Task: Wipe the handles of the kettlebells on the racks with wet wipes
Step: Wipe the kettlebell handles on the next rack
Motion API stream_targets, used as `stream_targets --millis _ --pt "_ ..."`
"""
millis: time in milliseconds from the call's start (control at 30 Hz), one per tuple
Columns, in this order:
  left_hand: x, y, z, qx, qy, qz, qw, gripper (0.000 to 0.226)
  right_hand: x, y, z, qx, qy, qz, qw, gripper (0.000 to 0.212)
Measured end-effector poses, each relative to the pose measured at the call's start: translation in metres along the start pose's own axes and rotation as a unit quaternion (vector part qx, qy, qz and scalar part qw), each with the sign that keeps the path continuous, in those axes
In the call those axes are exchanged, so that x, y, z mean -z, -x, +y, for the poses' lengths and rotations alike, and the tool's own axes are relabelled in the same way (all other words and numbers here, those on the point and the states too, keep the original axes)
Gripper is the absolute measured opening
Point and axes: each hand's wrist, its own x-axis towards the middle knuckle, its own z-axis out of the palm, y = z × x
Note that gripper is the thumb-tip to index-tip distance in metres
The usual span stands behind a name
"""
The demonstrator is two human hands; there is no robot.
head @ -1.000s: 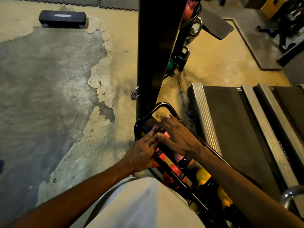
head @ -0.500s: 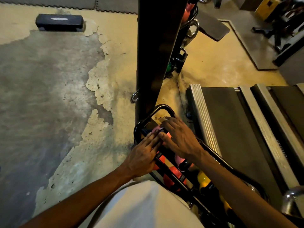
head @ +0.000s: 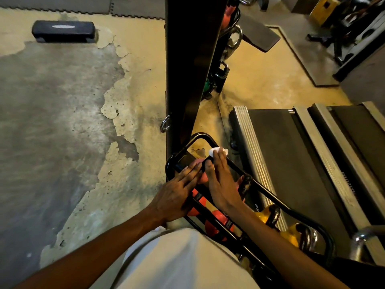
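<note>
Your left hand (head: 175, 195) lies flat on the near end of the black rack (head: 268, 192), fingers (head: 190, 172) straight and pressed together, reaching onto the pink kettlebell (head: 198, 163) at the rack's far end. Your right hand (head: 220, 182) sits just beside it, fingers straight and close together, pressing a white wet wipe (head: 217, 151) down on that kettlebell's dark handle (head: 208, 161); the wipe peeks out past your fingertips. Red kettlebells (head: 216, 224) and yellow kettlebells (head: 268, 213) line the rack toward you. A treadmill (head: 291, 163) stands right of the rack.
</note>
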Motion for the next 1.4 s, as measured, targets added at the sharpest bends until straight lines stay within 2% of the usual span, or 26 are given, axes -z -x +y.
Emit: stream_targets --millis 67,167,267,333,400,467,500,600,667,767,833,1000,1133,1267,1400 --pt "0.0 0.003 -0.002 -0.016 0.007 -0.004 1.0 0.075 -0.017 0.009 -0.007 -0.013 -0.058 0.019 0.998 0.083" --pt "0.004 0.0 -0.004 -0.022 -0.014 -0.012 1.0 0.082 -0.02 0.001 -0.007 -0.007 -0.013 0.052 0.999 0.09" --pt "0.008 -0.003 -0.003 -0.014 -0.017 -0.013 1.0 0.086 -0.015 -0.005 -0.006 -0.038 0.014 0.059 0.997 0.1" --pt "0.008 -0.001 -0.004 -0.023 -0.016 -0.019 0.999 0.085 -0.022 0.012 -0.009 -0.032 -0.044 0.029 0.998 0.093" --pt "0.009 0.0 -0.006 -0.012 -0.02 -0.041 0.999 0.092 -0.026 0.032 -0.025 -0.046 -0.172 0.007 0.984 0.078" --pt "0.009 0.0 -0.007 -0.013 -0.018 -0.038 0.999 0.089 -0.022 0.028 -0.039 -0.096 -0.345 0.039 0.933 0.052" --pt "0.011 -0.001 -0.007 -0.016 -0.013 -0.031 0.999 0.085 -0.016 0.018 -0.042 -0.122 -0.406 0.065 0.904 0.052" --pt "0.014 -0.001 -0.007 -0.018 0.004 -0.032 0.999 0.081 0.003 -0.013 -0.037 -0.203 -0.547 0.123 0.803 0.074" --pt "0.015 -0.002 -0.006 -0.027 0.001 -0.036 0.999 0.081 0.012 -0.017 -0.035 -0.243 -0.571 0.122 0.775 0.079" --pt "0.015 -0.004 -0.009 -0.042 -0.007 -0.044 0.998 0.083 0.015 -0.005 -0.03 -0.255 -0.526 0.087 0.807 0.082" --pt "0.015 -0.004 -0.011 -0.044 -0.018 -0.044 0.998 0.084 0.016 -0.005 -0.026 -0.252 -0.519 0.092 0.811 0.083" --pt "0.014 -0.006 -0.009 -0.034 -0.01 -0.044 0.998 0.081 0.02 -0.022 -0.025 -0.27 -0.583 0.126 0.756 0.073" --pt "0.014 -0.005 -0.011 -0.028 -0.017 -0.046 0.998 0.081 0.012 -0.014 -0.023 -0.298 -0.576 0.063 0.758 0.08" --pt "0.013 -0.005 -0.008 -0.023 -0.013 -0.032 0.999 0.072 0.024 -0.027 -0.019 -0.298 -0.601 0.093 0.736 0.093" --pt "0.011 -0.004 -0.011 -0.022 -0.012 -0.034 0.999 0.074 0.019 -0.017 -0.017 -0.315 -0.568 0.022 0.76 0.088"
